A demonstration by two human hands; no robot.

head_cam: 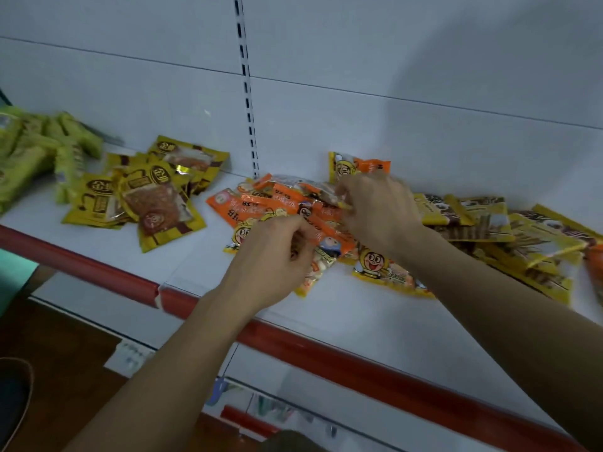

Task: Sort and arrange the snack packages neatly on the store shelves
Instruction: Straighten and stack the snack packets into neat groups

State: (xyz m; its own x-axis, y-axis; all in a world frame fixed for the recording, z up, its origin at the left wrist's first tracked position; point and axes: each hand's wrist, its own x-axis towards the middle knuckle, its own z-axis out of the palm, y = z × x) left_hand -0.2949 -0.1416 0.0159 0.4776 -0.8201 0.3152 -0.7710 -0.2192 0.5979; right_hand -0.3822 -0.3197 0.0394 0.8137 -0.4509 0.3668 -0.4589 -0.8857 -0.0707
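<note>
White shelf point(326, 308) with red front rail point(326, 353) holds scattered snacks; left hand point(270, 262) and right hand point(375, 210) pinch orange packets point(261, 203).

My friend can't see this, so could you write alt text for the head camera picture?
Both hands, left and right, grip orange snack packets piled on a white shelf. Yellow packets lie left; yellow-brown ones right.

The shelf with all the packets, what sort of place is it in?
Most likely a small shop. The white shelf has a red price-strip edge, a slotted upright in the back panel, and heaps of matching snack packets being sorted by two hands.
</note>
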